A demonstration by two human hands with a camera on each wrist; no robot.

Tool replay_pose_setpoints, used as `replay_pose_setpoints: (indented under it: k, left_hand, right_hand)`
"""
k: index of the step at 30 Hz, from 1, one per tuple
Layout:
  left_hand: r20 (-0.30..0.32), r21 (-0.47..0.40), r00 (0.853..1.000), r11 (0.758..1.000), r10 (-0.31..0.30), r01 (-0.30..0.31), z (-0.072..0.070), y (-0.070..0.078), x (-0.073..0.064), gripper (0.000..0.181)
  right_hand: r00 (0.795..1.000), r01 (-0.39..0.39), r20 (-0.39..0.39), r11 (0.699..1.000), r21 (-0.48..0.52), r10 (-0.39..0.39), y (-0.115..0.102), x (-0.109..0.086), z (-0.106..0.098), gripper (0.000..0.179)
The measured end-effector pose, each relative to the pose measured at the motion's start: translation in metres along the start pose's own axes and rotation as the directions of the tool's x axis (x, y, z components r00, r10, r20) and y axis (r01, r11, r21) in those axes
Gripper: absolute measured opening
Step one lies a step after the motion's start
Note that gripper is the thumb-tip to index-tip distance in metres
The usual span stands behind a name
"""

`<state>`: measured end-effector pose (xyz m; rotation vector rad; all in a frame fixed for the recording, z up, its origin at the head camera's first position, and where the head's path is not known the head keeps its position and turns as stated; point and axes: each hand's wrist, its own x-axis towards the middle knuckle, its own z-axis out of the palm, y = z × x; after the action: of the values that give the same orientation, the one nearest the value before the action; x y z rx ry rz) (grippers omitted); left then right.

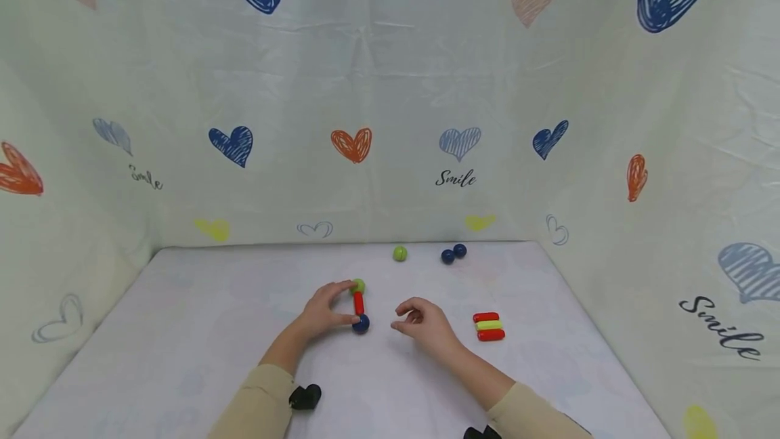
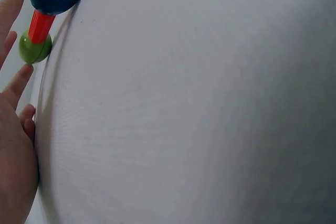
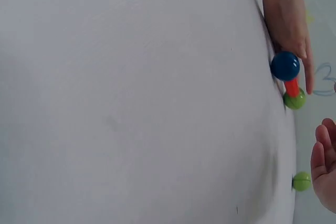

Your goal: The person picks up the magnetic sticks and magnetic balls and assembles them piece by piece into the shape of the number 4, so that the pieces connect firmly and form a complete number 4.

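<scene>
On the white table lies a joined piece: a red rod (image 1: 359, 303) with a green ball (image 1: 358, 286) at its far end and a blue ball (image 1: 361, 324) at its near end. My left hand (image 1: 323, 307) spans it from the left, a finger at the green ball and the thumb at the blue one. In the left wrist view, a fingertip meets the green ball (image 2: 34, 48). To the right of the piece, apart from it, my right hand (image 1: 426, 324) hovers with fingers loosely bent and nothing between them.
Two red rods (image 1: 491, 335) with a yellow-green rod (image 1: 489, 325) between them lie to the right of my right hand. Toward the back edge sit a loose green ball (image 1: 399, 253) and two blue balls (image 1: 447, 257). A heart-printed cloth (image 1: 402, 202) hangs behind the table.
</scene>
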<state>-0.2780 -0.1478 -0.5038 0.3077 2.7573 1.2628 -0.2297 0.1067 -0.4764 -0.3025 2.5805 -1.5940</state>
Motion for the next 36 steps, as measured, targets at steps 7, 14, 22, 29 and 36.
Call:
replay_pose_setpoints:
  k: [7,14,22,29,36]
  left_hand:
    - [-0.008,0.028,1.000,0.999,-0.027,0.027,0.004,-0.004,-0.005,0.083]
    - [-0.007,0.029,1.000,1.000,-0.003,0.003,0.006,-0.004,-0.003,0.082]
    - [-0.015,0.028,1.000,0.999,0.022,-0.021,0.005,-0.006,-0.002,0.079]
    - [-0.013,0.044,0.999,0.998,0.038,-0.037,0.002,-0.003,-0.002,0.074]
    - [0.002,0.031,0.999,0.999,0.033,-0.033,0.002,0.000,-0.001,0.071]
  right_hand:
    - [0.999,-0.018,-0.051,0.999,-0.045,0.015,0.012,-0.017,-0.027,0.028]
    - [0.990,-0.048,-0.138,0.996,-0.081,0.036,0.014,-0.030,-0.054,0.025]
    - [0.991,0.057,-0.106,0.982,-0.179,-0.077,0.015,-0.028,-0.085,0.026]
    - [0.992,0.027,-0.112,0.970,-0.242,-0.055,0.018,-0.026,-0.106,0.032]
    - [0.990,-0.036,-0.139,0.963,-0.268,-0.002,0.035,-0.031,-0.120,0.036]
